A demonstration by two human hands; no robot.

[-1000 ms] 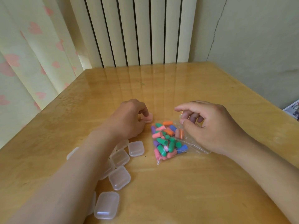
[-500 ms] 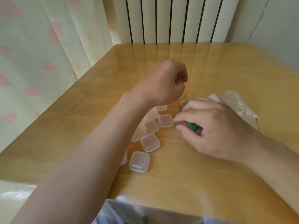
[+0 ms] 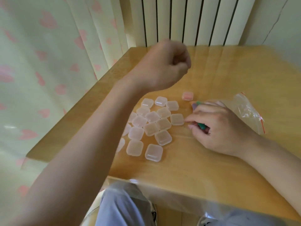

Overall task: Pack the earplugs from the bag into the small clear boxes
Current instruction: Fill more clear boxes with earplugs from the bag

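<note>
Left hand point(image 3: 169, 66) is up above the table point(image 3: 211, 168), blurred, fingers curled, and whether anything sits inside it, can't tell. Right hand point(image 3: 218, 126) is down on the wood, fingers curled over a green earplug point(image 3: 202, 126). The clear bag point(image 3: 247, 110) lies flat just beyond that hand. Boxes point(image 3: 151, 124) crowd together beside the left forearm. A lone box point(image 3: 187, 96) sits past them, pink inside.

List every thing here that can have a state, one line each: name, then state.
left hand: raised, fingers curled, nothing seen in it
right hand: gripping the bag's filled end
bag: lying flat, mouth unclear
pink-filled box: lid closed
clear boxes: closed, empty
earplugs: mostly hidden under the right hand
</note>
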